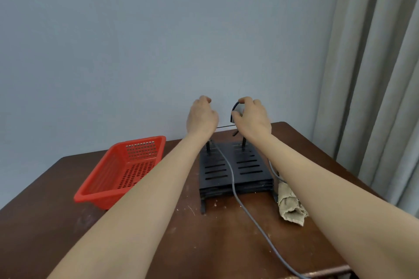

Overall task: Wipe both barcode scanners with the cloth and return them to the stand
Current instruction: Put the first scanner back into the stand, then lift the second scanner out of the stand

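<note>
As the right hand grips a scanner — left hand curls alongside.

Scanner in right hand; cloth beside stand

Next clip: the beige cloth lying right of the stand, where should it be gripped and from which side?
Probably the bunched near end of the cloth: place the grip on its raised fold, coming from above on the near right. The far end lies beside the stand and a grey cable, which crowd that side.
</note>
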The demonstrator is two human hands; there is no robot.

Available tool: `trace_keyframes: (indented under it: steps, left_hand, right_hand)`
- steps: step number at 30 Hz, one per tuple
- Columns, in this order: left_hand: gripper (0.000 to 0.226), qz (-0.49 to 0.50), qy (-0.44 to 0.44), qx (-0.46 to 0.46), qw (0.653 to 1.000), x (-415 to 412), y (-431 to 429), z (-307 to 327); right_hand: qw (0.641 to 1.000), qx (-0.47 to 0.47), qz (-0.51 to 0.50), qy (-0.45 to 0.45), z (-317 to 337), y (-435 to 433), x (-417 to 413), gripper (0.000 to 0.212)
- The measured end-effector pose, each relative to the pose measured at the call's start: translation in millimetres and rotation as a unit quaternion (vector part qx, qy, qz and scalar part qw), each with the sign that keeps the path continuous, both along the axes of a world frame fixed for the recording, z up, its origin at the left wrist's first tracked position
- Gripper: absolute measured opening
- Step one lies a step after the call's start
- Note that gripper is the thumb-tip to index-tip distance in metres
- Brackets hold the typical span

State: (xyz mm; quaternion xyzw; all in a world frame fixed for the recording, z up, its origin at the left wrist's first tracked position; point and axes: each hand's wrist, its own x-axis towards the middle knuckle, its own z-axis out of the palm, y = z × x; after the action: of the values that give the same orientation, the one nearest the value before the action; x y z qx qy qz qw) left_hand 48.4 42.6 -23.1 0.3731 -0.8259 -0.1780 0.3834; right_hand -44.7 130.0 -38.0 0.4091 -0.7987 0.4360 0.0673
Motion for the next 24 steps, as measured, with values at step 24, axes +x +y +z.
trace_keyframes:
  steps: [24]
  left_hand:
    - [0.031,0.044,0.014,0.162,0.986,-12,-58,-108]
  right_hand:
    - [0.935,0.080,0.143,-0.315,-14,-91,27,0.050]
